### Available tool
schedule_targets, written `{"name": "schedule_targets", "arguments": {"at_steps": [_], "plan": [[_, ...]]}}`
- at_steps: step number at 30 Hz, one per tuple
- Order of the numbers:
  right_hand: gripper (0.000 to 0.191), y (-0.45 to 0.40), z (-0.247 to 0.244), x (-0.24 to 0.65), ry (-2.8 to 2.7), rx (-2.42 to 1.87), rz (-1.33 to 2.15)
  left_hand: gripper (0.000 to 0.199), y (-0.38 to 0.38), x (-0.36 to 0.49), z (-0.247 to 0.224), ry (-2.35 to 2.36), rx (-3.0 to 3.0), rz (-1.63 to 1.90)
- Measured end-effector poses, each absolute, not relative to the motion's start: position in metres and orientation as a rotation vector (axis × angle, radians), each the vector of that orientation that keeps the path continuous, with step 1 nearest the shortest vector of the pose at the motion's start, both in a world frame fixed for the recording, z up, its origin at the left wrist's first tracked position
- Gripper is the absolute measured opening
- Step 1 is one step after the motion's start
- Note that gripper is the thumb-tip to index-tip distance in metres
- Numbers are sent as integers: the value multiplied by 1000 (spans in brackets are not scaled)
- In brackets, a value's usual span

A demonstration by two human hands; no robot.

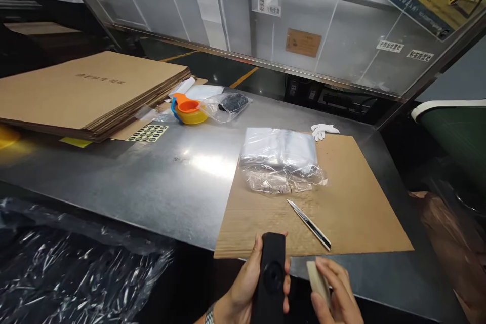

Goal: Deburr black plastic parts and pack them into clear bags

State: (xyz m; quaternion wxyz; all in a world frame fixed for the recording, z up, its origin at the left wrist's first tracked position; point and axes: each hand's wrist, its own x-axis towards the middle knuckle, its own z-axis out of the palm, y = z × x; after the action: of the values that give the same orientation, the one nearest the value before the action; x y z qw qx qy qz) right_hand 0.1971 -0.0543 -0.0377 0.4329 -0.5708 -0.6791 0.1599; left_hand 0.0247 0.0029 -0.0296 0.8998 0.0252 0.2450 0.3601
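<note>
My left hand point(246, 281) is wrapped round a long black object point(272, 271) with a round recess, held upright at the table's front edge. To its right, my right hand point(337, 288) pinches a small flat beige piece point(318, 281) between thumb and fingers, apart from the black object. A utility knife point(309, 224) lies slantwise on the cardboard sheet point(357, 197), beyond both hands. Behind the knife, a pack of clear plastic bags point(279, 152) rests on the same sheet.
A cardboard stack point(94, 91) covers the metal table's point(170, 182) left side. Near it are orange and yellow tape rings point(190, 111), a bagged black item point(232, 103) and a sticker sheet point(148, 133). A white glove point(323, 130) lies behind the cardboard sheet. Black plastic point(76, 268) fills the lower left.
</note>
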Motion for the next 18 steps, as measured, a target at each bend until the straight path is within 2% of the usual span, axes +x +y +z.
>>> {"name": "schedule_targets", "arguments": {"at_steps": [3, 7, 10, 12, 18], "plan": [[35, -36, -23, 180, -1915, -1244, 343, 74, -4, 32, -37, 503, 125, 633], [40, -24, -21, 164, -2120, -1028, 343, 59, -12, 35, -39, 572, 90, 696], [50, -22, -21, 171, -2142, -1111, 359, 80, -15, 35, -37, 582, 137, 520], [53, -22, -18, 177, -2135, -1143, 381, 84, -16, 34, -35, 629, 170, 463], [46, -18, -3, 173, -2225, -1214, 287, 55, -14, 29, -28, 826, 249, 778]]}}
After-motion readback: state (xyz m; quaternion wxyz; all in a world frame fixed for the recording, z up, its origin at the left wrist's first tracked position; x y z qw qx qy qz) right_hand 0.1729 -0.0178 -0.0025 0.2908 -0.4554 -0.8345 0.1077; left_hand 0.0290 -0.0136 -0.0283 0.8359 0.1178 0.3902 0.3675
